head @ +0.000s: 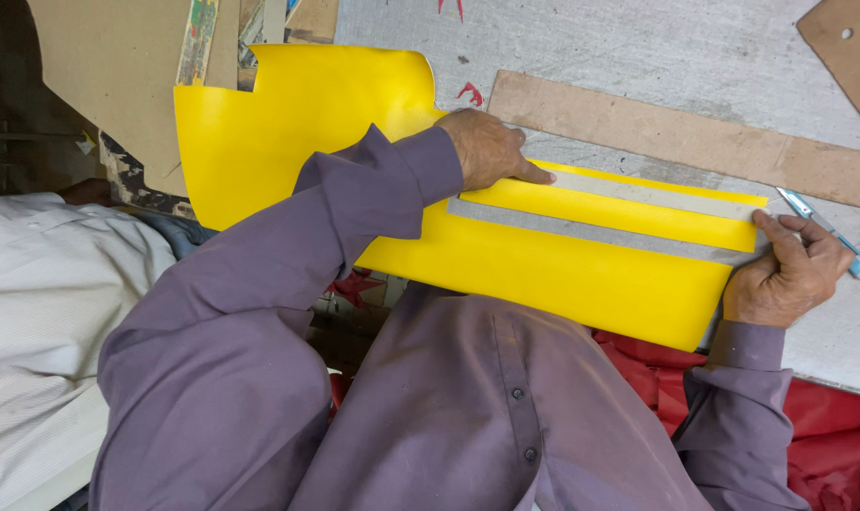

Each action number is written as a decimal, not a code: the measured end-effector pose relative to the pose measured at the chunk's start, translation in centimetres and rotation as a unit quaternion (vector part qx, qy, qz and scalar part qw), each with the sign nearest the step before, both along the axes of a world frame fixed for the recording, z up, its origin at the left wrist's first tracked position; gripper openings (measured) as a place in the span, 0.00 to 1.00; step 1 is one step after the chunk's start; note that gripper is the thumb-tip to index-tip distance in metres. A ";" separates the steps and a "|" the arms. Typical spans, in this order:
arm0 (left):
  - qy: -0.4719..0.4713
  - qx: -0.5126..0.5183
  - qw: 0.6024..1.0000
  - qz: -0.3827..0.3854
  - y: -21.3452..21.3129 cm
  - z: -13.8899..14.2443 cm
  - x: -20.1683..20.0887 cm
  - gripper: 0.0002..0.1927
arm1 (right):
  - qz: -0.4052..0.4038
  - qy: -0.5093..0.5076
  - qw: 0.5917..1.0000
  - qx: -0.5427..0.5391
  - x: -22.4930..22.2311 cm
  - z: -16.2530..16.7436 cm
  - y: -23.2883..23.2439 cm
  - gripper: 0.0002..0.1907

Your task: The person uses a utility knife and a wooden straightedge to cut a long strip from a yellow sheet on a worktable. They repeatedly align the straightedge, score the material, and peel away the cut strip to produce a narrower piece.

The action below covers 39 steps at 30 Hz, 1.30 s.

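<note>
Nearest me, purple shirt [468, 407]. My left hand [491, 147] lies flat, fingers spread, on the yellow sheet [562, 274] draped over the grey table [638, 47]. My right hand [789, 274] at the sheet's right end grips a blue knife [823, 227]. I fear the sheet slipping, skewing cuts.

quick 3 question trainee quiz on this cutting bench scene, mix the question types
1. True or false: the left hand presses flat on the yellow sheet.
2. Which tool does the right hand hold? A) scissors B) blue-handled knife C) pencil
3. Fill in: two grey ___ run across the sheet.

Key: 1 true. 2 B. 3 strips.
</note>
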<state>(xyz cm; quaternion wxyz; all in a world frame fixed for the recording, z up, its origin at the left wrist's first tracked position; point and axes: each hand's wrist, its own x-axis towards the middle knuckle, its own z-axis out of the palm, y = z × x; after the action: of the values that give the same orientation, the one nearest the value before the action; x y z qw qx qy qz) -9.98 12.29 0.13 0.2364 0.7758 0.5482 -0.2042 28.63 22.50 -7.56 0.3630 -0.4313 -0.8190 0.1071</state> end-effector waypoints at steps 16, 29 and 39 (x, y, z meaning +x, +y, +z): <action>0.033 -0.032 0.992 -0.116 4.0 0.5 -0.3 0.49 | 0.022 -0.046 0.998 0.037 -0.2 1.2 -0.3 0.19; 0.013 0.006 0.987 -0.162 5.4 -0.7 -0.5 0.51 | -0.039 0.159 0.975 -0.149 -3.0 4.6 -1.5 0.22; -0.004 0.036 0.977 -0.211 6.1 -0.2 -1.3 0.62 | 0.195 0.027 0.964 -0.177 -17.1 5.6 -8.8 0.12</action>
<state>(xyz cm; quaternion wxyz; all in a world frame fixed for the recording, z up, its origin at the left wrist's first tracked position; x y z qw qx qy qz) -11.27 18.34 -0.03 0.1624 0.8828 0.3783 -0.2263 11.55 13.72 -1.93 0.2746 -0.3172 -0.8455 0.3305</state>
